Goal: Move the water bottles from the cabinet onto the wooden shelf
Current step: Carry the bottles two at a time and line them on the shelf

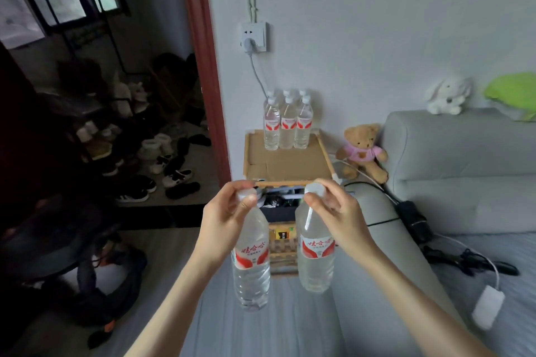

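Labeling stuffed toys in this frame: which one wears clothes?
The brown teddy bear, sitting beside the wooden shelf, wears a pink shirt. The white plush rabbit on top of the grey headboard wears nothing.

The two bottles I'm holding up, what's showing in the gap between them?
In the head view, between the left bottle and the right bottle, the wooden shelf's lower slats show, with a yellow-and-black packet above them.
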`<state>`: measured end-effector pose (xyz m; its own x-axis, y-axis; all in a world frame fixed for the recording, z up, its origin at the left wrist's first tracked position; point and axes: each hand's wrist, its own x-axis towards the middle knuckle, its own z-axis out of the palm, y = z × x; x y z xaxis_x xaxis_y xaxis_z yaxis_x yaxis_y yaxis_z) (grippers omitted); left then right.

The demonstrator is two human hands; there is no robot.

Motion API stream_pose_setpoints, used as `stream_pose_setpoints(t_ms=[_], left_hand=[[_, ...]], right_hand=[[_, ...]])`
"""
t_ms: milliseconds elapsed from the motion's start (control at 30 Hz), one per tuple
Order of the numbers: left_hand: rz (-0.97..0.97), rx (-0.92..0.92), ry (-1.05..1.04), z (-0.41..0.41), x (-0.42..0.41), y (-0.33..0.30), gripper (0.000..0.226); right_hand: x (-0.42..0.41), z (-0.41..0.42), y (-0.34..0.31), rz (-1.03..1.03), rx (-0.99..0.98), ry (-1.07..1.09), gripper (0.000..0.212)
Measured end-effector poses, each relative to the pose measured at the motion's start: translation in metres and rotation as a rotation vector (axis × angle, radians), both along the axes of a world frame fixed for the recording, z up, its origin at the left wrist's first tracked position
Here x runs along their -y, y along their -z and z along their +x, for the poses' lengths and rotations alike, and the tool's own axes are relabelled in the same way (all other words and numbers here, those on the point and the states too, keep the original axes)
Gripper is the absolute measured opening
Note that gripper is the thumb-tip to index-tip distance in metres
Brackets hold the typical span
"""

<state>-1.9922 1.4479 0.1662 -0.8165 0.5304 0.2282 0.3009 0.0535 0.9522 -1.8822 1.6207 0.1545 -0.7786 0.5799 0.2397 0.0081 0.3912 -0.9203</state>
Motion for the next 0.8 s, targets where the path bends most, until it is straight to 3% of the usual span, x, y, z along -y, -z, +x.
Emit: stream_pose_setpoints(t_ms=[200, 467, 567, 800], left_hand=[[-0.036, -0.025, 0.026, -0.091, -0.075, 0.015, 0.013], [-0.113, -0.071, 0.146, -0.224, -0.170, 0.023, 0.019], [-0.141, -0.054, 0.180, -0.261, -0.200, 0.031, 0.022], [-0.160, -0.005, 0.137, -0.313, -0.248, 0.055, 0.033]], right_hand=[[-0.075, -0.083, 0.013, -0.083, 0.039, -0.001, 0.059], [-0.159, -0.206, 0.025, -0.038, 0.057, 0.024, 0.045], [-0.190, -0.238, 0.030, -0.045, 0.061, 0.041, 0.029], [-0.242, -0.303, 0.060, -0.055, 0.109, 0.006, 0.038]])
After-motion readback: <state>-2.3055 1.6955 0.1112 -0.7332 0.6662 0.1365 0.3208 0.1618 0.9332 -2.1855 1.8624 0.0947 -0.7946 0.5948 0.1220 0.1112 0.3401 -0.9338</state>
